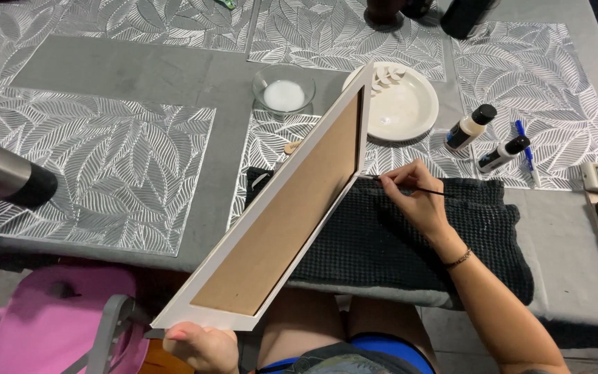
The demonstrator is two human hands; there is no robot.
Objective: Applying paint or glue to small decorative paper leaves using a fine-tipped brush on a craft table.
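two hands: left hand (202, 346) grips the white frame (282, 208) tilted over the counter's near edge; right hand (413, 197) pinches a thin brush (410, 185)
progress: looks midway, brush tip at the frame's edge

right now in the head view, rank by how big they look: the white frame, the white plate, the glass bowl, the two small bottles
1. white frame, though it is nearest the camera
2. white plate
3. glass bowl
4. two small bottles, which look alike, so no ranking between them
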